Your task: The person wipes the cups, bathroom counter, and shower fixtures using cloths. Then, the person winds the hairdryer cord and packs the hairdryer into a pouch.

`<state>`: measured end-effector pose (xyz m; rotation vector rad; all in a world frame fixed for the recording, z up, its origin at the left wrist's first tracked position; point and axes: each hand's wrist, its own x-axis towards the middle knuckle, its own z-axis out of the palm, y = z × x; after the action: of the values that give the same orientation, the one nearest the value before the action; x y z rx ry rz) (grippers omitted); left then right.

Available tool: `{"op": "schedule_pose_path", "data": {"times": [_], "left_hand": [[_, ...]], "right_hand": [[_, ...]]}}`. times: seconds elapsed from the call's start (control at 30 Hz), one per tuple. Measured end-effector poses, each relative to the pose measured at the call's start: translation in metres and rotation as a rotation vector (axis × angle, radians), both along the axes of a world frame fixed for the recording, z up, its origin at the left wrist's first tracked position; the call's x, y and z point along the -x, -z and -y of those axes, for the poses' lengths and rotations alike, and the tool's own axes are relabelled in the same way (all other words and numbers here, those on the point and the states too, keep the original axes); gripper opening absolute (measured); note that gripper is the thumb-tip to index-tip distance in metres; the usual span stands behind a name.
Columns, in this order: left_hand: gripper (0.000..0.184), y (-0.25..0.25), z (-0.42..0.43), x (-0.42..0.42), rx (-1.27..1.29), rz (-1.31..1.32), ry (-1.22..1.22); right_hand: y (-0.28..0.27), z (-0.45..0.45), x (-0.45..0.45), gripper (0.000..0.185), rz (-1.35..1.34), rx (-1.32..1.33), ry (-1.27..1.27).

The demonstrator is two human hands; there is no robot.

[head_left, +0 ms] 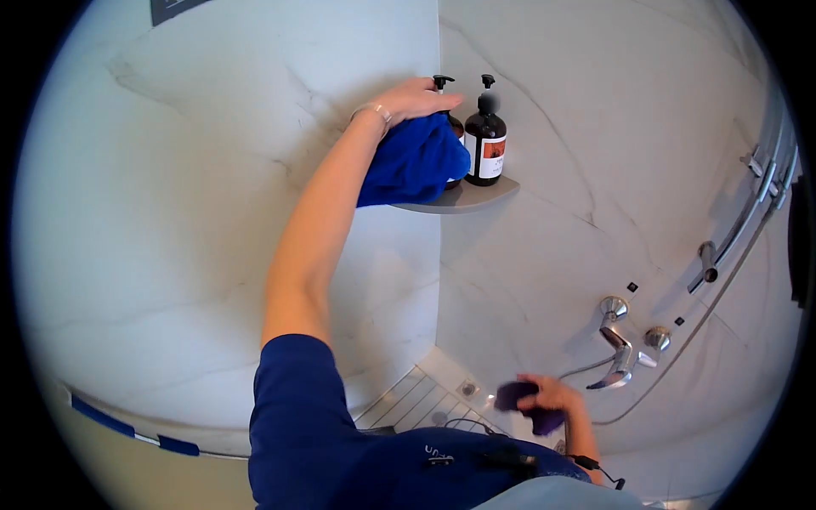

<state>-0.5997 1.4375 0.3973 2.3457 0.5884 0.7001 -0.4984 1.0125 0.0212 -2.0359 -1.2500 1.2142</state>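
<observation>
My left hand (421, 99) reaches up to the corner shelf (476, 197), its fingers at the neck of a dark pump bottle (456, 127). A blue cloth (412, 166) hangs below that hand and covers much of the bottle; how the fingers hold either one is partly hidden. Beside it on the shelf stands a second dark pump bottle (485, 146) with a white and orange label, untouched. Low on the right, my right hand (551, 395) is closed on a dark purple cloth (531, 408).
A chrome mixer tap (620, 353) is on the right wall, with a hose and a shower rail (748, 212) farther right. A slatted floor grate (412, 399) lies below the shelf. Blue pieces (102, 415) hang on a rail at lower left.
</observation>
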Motion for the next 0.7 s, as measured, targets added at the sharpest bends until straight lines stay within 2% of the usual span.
{"op": "schedule_pose_path", "data": {"times": [0.03, 0.07, 0.13, 0.17, 0.2, 0.23, 0.3, 0.33, 0.4, 0.43, 0.47, 0.5, 0.53, 0.6, 0.67, 0.7], "left_hand": [[0.04, -0.004, -0.005, -0.01, -0.057, -0.253, -0.016], [0.04, 0.002, -0.008, -0.014, -0.052, -0.264, 0.003], [0.034, 0.018, -0.009, -0.019, -0.177, -0.16, -0.098], [0.033, 0.022, -0.004, -0.003, -0.145, -0.153, -0.028], [0.033, 0.033, 0.018, 0.023, -0.166, 0.003, 0.0], [0.031, 0.048, 0.038, 0.05, -0.283, 0.18, 0.038], [0.027, 0.088, 0.06, 0.093, -0.393, 0.445, 0.226], [0.028, 0.109, 0.079, 0.115, -0.221, 0.44, 0.253], [0.031, 0.139, 0.127, 0.147, -0.076, 0.372, 0.356], [0.035, 0.154, 0.148, 0.157, -0.162, 0.233, 0.333], [0.039, 0.175, 0.161, 0.16, -0.068, 0.221, 0.387], [0.039, 0.175, 0.17, 0.172, -0.092, 0.258, 0.311], [0.039, 0.169, 0.176, 0.185, -0.131, 0.298, 0.236], [0.038, 0.163, 0.179, 0.22, 0.022, 0.476, 0.07], [0.041, 0.141, 0.188, 0.248, -0.052, 0.659, -0.068], [0.042, 0.133, 0.188, 0.256, -0.159, 0.736, -0.153]], "right_hand": [[-0.021, -0.02, 0.004, 0.068, -0.132, -0.076, 0.063], [-0.039, -0.036, 0.006, 0.065, -0.267, -0.154, 0.124], [-0.058, -0.058, 0.001, 0.056, -0.254, -0.345, 0.215], [-0.075, -0.065, 0.006, 0.054, -0.384, -0.438, 0.312], [-0.087, -0.069, 0.01, 0.053, -0.51, -0.531, 0.406], [-0.078, -0.073, 0.003, 0.055, -0.712, -0.624, 0.441], [-0.072, -0.089, -0.004, 0.058, -1.152, -0.752, 0.389], [-0.078, -0.1, 0.005, 0.058, -1.376, -0.781, 0.416], [-0.086, -0.127, 0.029, 0.058, -1.589, -0.715, 0.343], [-0.084, -0.154, 0.037, 0.058, -1.221, -0.603, 0.316], [-0.091, -0.162, 0.049, 0.057, -1.06, -0.529, 0.292], [-0.097, -0.17, 0.062, 0.057, -0.904, -0.452, 0.259], [-0.122, -0.161, 0.074, 0.056, -0.952, -0.432, 0.249], [-0.169, -0.174, 0.069, 0.055, -0.724, -0.597, 0.034], [-0.223, -0.195, 0.058, 0.05, -0.139, -0.981, -0.07], [-0.246, -0.216, 0.054, 0.048, 0.04, -1.18, -0.061]]}}
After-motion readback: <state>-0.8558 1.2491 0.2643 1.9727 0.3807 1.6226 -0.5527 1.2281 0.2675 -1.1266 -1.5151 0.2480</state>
